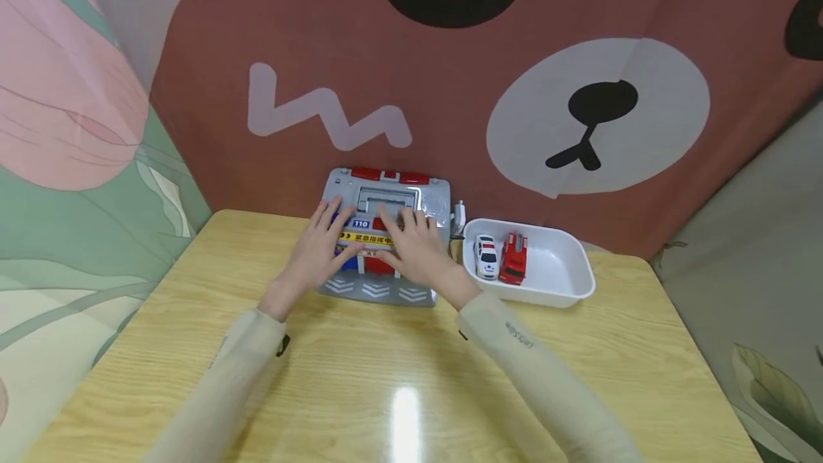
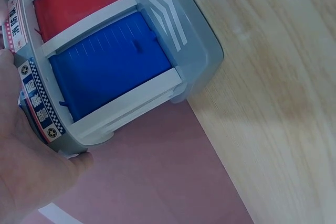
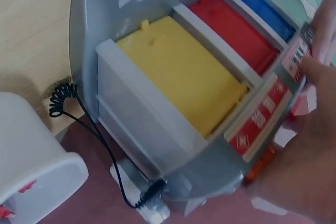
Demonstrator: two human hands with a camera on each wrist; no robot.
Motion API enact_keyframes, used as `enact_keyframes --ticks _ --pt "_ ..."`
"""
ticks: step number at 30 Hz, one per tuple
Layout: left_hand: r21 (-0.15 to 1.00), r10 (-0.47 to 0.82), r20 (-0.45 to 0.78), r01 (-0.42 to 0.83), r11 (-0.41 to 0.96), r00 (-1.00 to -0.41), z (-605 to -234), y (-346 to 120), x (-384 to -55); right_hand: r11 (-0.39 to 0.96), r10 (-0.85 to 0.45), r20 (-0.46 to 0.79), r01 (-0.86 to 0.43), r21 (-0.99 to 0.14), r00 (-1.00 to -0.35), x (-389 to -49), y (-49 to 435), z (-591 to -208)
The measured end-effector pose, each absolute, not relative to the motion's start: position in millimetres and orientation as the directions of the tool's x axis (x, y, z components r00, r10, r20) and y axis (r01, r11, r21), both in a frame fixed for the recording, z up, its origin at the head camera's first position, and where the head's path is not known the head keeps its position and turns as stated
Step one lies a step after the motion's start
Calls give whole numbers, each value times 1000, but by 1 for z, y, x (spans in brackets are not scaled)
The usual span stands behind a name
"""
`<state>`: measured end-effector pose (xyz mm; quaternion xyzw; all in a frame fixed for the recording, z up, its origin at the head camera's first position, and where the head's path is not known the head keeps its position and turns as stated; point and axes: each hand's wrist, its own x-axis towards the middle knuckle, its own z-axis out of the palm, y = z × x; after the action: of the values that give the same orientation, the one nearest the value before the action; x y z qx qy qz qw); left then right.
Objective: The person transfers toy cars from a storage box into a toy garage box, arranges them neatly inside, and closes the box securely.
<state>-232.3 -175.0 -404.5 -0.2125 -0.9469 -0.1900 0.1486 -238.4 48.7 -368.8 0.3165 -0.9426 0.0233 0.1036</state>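
A grey toy garage [image 1: 437, 198] stands on the table against the wall cloth. Both of my hands rest on its upper front with fingers spread. My left hand [image 1: 313, 247] touches the left side, by the sign strip above the blue door [image 2: 113, 61]. Across from it, my right hand [image 1: 419, 252] lies on the right part, partly covering the yellow sign. A red door [image 2: 79, 1] in the middle and a yellow door [image 3: 181, 72] on the right are down, like the blue one. From the garage's right side hangs a white handset [image 1: 459, 216] on a coiled black cord [image 3: 63, 98].
To the right of the garage is a white plastic bin [image 1: 559, 263]. Inside it, a white toy car [image 1: 486, 257] and a red toy fire truck [image 1: 514, 259] sit side by side at the left. The wooden table [image 1: 334, 391] reaches back to the cloth with a bear print [image 1: 450, 91].
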Motion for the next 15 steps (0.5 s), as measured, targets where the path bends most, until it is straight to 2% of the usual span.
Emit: enact_keyframes --ticks 5,15 --pt "294 350 387 474 830 -853 -409 -174 -233 799 -601 227 -588 130 -766 -236 47 -376" --pt "284 356 408 488 826 -841 -408 -175 -235 790 -609 275 -601 122 -744 -237 46 -376"
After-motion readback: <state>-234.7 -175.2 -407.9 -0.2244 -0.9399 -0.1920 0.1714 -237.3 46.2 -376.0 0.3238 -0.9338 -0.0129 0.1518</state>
